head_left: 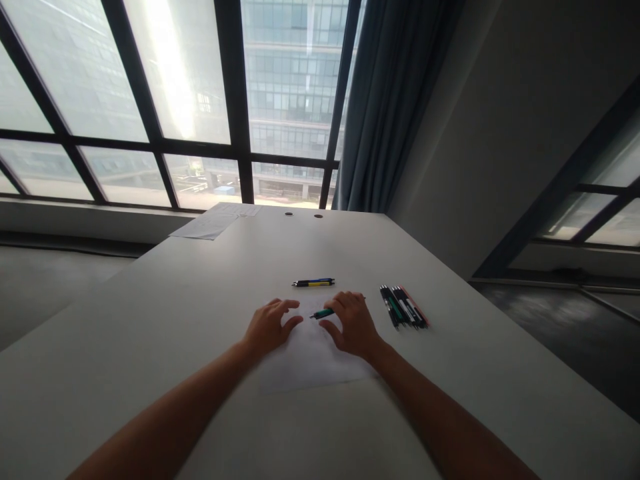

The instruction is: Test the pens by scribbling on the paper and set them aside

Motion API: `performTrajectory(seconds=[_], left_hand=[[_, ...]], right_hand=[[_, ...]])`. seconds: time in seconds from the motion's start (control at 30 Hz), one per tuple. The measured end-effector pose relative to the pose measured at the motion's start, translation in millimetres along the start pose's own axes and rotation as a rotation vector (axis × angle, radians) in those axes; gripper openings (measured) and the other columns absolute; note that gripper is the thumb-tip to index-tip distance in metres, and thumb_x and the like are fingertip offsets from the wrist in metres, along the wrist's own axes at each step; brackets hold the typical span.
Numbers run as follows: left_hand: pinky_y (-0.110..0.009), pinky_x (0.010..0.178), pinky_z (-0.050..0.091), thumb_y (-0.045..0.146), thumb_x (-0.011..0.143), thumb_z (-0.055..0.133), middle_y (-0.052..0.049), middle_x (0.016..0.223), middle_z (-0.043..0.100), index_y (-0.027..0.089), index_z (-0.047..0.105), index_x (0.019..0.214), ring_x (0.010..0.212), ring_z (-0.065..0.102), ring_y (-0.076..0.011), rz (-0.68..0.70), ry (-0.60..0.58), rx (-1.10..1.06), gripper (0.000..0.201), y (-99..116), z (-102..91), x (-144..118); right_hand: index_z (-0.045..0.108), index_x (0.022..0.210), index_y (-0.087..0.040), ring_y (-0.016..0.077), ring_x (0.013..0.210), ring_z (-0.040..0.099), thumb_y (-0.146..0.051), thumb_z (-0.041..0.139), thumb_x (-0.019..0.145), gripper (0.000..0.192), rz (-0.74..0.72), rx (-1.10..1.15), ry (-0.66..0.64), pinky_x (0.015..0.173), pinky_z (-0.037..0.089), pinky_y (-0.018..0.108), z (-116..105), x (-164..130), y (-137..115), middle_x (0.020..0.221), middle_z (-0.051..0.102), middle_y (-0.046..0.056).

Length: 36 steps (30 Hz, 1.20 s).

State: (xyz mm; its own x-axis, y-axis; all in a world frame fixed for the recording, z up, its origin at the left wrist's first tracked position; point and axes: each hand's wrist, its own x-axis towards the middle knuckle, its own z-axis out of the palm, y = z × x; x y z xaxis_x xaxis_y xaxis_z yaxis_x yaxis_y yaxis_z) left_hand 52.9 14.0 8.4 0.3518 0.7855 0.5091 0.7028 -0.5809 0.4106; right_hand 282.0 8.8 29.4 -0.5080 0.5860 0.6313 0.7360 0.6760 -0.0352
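You are working with open table (pixel 165 320) stretching wide on your left, while ahead a blue-yellow pen (pixel 313 283) is lying just beyond your hands, a pen bundle (pixel 403 307) is crowding your right, and papers (pixel 215 222) are sitting well apart at the far edge.

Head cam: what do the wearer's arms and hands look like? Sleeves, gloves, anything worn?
Both forearms are bare up to the frame edge, no sleeves in view. Left hand and right hand are ungloved; no watch, ring or wristband shows. Dim backlight from the window hides finer detail.
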Motion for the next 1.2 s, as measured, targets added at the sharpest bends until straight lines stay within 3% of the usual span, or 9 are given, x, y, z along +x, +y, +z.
performTrajectory(seconds=[0.1, 0.27, 0.5, 0.87, 1.0, 1.2], left_hand=[[-0.039, 0.088, 0.053, 0.038, 0.094, 0.050, -0.006, 0.107, 0.072, 0.022, 0.067, 0.105, 0.101, 0.065, -0.0227, -0.016, -0.060, 0.040, 0.026, -2.8, -0.6, 0.8], [-0.042, 0.094, 0.050, 0.034, 0.094, 0.049, -0.004, 0.109, 0.072, 0.023, 0.068, 0.100, 0.104, 0.064, -0.0228, -0.008, -0.133, 0.048, 0.023, 0.4, 1.6, 0.6], [-0.039, 0.094, 0.049, 0.033, 0.094, 0.048, -0.004, 0.108, 0.072, 0.023, 0.069, 0.100, 0.106, 0.062, -0.0224, 0.014, -0.173, 0.075, 0.023, 1.0, -0.4, 1.0], [-0.041, 0.095, 0.049, 0.030, 0.095, 0.046, -0.005, 0.117, 0.070, 0.023, 0.071, 0.098, 0.109, 0.062, -0.0227, 0.100, -0.171, 0.085, 0.027, -1.8, 2.8, 0.3], [-0.045, 0.092, 0.050, 0.027, 0.095, 0.041, -0.007, 0.111, 0.072, 0.020, 0.071, 0.099, 0.104, 0.064, -0.0246, -0.004, -0.104, 0.173, 0.031, -4.4, -3.1, 3.6], [-0.046, 0.095, 0.048, 0.023, 0.090, 0.046, -0.006, 0.115, 0.070, 0.022, 0.072, 0.102, 0.110, 0.061, -0.0258, -0.017, -0.167, 0.190, 0.029, -17.5, -3.8, 2.9]], right_hand=[[0.054, 0.072, -0.018, 0.0211, 0.076, 0.046, -0.056, 0.057, 0.083, 0.040, -0.001, -0.041, 0.018, 0.075, 0.030, 0.038, -6.2, -0.8, 2.3, 0.078, 0.055, 0.006], [0.048, 0.060, -0.020, 0.0194, 0.071, 0.043, -0.053, 0.060, 0.071, 0.037, -0.074, -0.061, 0.009, 0.073, 0.028, 0.037, -4.5, 1.2, -6.8, 0.067, 0.051, 0.003], [0.046, 0.058, -0.020, 0.0189, 0.070, 0.042, -0.045, 0.059, 0.066, 0.030, -0.064, -0.058, 0.009, 0.073, 0.028, 0.037, -6.4, 1.2, -8.7, 0.063, 0.050, 0.002], [0.046, 0.059, -0.020, 0.0167, 0.067, 0.043, -0.050, 0.060, 0.075, 0.037, -0.046, -0.002, 0.019, 0.071, 0.029, 0.035, -5.3, 0.2, -1.3, 0.065, 0.051, 0.002], [0.045, 0.059, -0.020, 0.0161, 0.066, 0.043, -0.052, 0.060, 0.078, 0.041, -0.046, -0.006, 0.062, 0.070, 0.030, 0.035, -5.5, -0.7, 3.6, 0.064, 0.050, 0.002], [0.050, 0.062, -0.019, 0.0166, 0.066, 0.048, -0.055, 0.059, 0.084, 0.043, -0.002, 0.151, 0.086, 0.068, 0.036, 0.033, -15.4, 3.3, 11.9, 0.068, 0.055, 0.004]])
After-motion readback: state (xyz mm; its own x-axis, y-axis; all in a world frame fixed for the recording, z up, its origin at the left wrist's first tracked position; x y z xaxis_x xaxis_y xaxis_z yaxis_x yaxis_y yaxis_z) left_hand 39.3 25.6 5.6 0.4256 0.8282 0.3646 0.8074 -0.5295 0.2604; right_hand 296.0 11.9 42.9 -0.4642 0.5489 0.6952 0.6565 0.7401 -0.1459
